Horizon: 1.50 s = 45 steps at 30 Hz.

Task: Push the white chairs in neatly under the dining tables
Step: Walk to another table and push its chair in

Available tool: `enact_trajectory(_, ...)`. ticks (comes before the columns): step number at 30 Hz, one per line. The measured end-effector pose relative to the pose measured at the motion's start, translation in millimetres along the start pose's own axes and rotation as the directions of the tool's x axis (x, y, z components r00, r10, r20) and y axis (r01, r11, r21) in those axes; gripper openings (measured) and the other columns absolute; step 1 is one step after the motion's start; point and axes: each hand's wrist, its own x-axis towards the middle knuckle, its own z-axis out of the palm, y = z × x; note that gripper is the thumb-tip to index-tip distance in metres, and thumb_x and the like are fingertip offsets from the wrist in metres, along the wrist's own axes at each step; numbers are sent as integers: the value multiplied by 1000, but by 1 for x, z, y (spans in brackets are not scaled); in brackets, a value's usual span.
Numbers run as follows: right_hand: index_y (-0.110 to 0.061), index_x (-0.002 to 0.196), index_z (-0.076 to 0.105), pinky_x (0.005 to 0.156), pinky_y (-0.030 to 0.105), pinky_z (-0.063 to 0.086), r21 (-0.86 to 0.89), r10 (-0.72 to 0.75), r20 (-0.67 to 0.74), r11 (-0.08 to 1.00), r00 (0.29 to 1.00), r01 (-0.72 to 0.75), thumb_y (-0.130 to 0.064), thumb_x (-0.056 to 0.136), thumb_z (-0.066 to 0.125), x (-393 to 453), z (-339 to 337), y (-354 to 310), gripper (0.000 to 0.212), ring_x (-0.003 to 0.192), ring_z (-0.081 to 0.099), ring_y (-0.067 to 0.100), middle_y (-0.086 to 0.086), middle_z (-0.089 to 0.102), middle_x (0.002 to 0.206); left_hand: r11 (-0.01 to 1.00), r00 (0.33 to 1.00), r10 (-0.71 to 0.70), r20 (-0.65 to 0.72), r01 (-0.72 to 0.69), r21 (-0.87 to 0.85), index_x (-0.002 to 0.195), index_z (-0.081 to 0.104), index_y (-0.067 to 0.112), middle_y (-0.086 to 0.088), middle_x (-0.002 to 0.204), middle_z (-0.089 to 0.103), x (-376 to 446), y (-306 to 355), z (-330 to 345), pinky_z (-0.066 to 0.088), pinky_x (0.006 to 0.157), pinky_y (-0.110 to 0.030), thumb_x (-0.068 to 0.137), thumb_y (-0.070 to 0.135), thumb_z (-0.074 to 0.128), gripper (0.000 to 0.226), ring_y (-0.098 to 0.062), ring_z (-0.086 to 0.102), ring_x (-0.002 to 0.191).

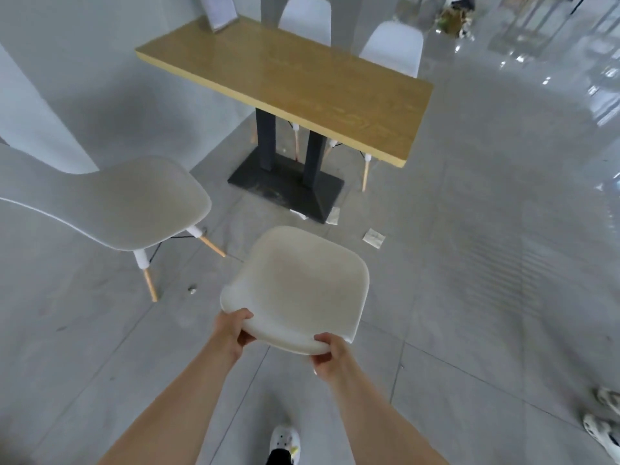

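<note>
Both my hands grip the top edge of a white chair's backrest [295, 283] right in front of me. My left hand [235, 330] holds its left corner and my right hand [330, 355] holds its right corner. This chair faces a wooden dining table [285, 82] on a black pedestal base [288, 186], and stands about a chair's length short of it. A second white chair [134, 203] with wooden legs stands pulled out to the left, turned sideways. On the table's far side, two more white chairs [307, 18] [394, 48] are tucked in.
Scraps of paper [373, 237] lie on the grey tiled floor near the table base, and a small object [192, 290] lies by the left chair. A stand-up sign [219, 11] sits on the table's far end. Another person's shoes [604, 421] show at the right edge.
</note>
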Motion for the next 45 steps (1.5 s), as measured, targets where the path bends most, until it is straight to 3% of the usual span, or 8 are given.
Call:
enact_trajectory(5, -5, 80, 50, 36, 27, 52, 10, -16, -21, 1000, 1000, 16, 18, 83, 39, 31, 55, -34, 27, 70, 54, 26, 12, 56, 79, 999, 1000, -13, 20, 13, 35, 112, 50, 4, -12, 86, 57, 47, 47, 32, 50, 60, -40, 83, -10, 49, 32, -31, 54, 82)
enact_trajectory(9, -6, 82, 53, 39, 25, 53, 44, -40, -2, 998, 999, 40, 17, 81, 41, 58, 102, -63, 26, 72, 56, 25, 11, 58, 80, 998, 998, -20, 54, 17, 67, 108, 53, 6, -13, 86, 57, 89, 94, 63, 51, 42, -28, 80, -10, 51, 32, -26, 55, 72)
enact_trajectory(13, -4, 90, 53, 43, 26, 54, 84, -92, 1, 992, 996, 92, 17, 80, 42, 82, 147, -89, 26, 74, 57, 27, 12, 58, 82, 996, 996, -38, 86, 30, 87, 98, 54, 6, -12, 84, 57, 126, 136, 100, 51, 38, -26, 81, -11, 50, 24, -25, 54, 71)
enact_trajectory(21, -2, 106, 51, 44, 27, 54, 64, -126, -20, 990, 992, 127, 14, 79, 44, 131, 204, -159, 32, 78, 57, 29, 15, 59, 89, 993, 989, -66, 136, 52, 107, 117, 49, 12, -8, 90, 58, 181, 188, 171, 54, 43, -26, 84, -10, 49, 39, -25, 55, 80)
enact_trajectory(29, -3, 90, 55, 53, 32, 56, 28, -93, -5, 995, 996, 93, 7, 57, 56, 167, 243, -216, 34, 80, 57, 29, 15, 60, 88, 995, 989, -68, 129, 57, 88, 120, 50, 11, -11, 100, 59, 224, 214, 225, 55, 48, -29, 84, -10, 49, 41, -28, 56, 88)
enact_trajectory(33, -2, 84, 54, 46, 26, 54, -16, -82, -51, 997, 995, 81, 12, 73, 52, 174, 243, -240, 18, 75, 55, 27, 14, 58, 84, 993, 989, -90, 121, 80, 83, 122, 50, 11, -6, 93, 61, 229, 211, 242, 55, 46, -26, 84, -10, 50, 44, -23, 57, 82)
enact_trajectory(39, -5, 83, 52, 35, 23, 48, -51, -97, -113, 995, 989, 91, 12, 83, 41, 167, 241, -258, 20, 72, 52, 27, 13, 55, 82, 990, 985, -125, 117, 117, 74, 129, 50, 6, -8, 96, 62, 226, 203, 256, 55, 47, -26, 83, -10, 52, 49, -24, 59, 84)
enact_trajectory(45, -11, 89, 53, 56, 29, 51, -48, -158, -129, 987, 979, 153, 7, 80, 45, 168, 241, -245, 21, 76, 56, 23, 8, 58, 87, 992, 978, -127, 167, 120, 49, 123, 50, 15, -6, 96, 62, 217, 207, 253, 51, 78, -42, 90, -3, 51, 37, -23, 59, 85)
